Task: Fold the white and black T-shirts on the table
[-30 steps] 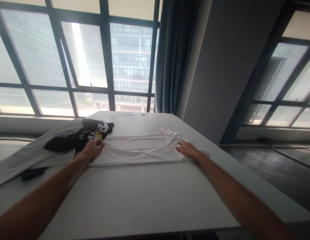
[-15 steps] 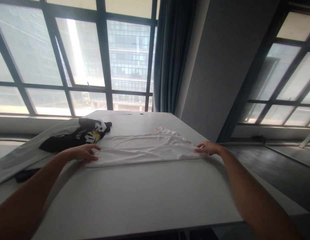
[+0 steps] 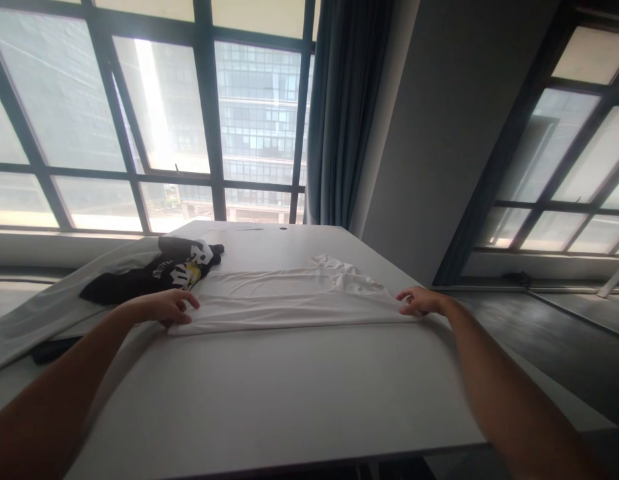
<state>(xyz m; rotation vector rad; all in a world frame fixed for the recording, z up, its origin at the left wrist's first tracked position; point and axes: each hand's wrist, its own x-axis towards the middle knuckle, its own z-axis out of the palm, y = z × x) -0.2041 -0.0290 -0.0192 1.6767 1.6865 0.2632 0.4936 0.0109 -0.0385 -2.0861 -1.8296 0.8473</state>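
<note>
At lower left, a bare left forearm is tapering to the left hand; at lower right, a bare right forearm to the right hand.

white garment | plain, thin-looking cloth, lightly wrinkled | spread low as a long band — length running left to right, near edge almost straight | far right portion bunched and creased, jutting away from the viewer | lying on the white table — well back from its near edge
</note>
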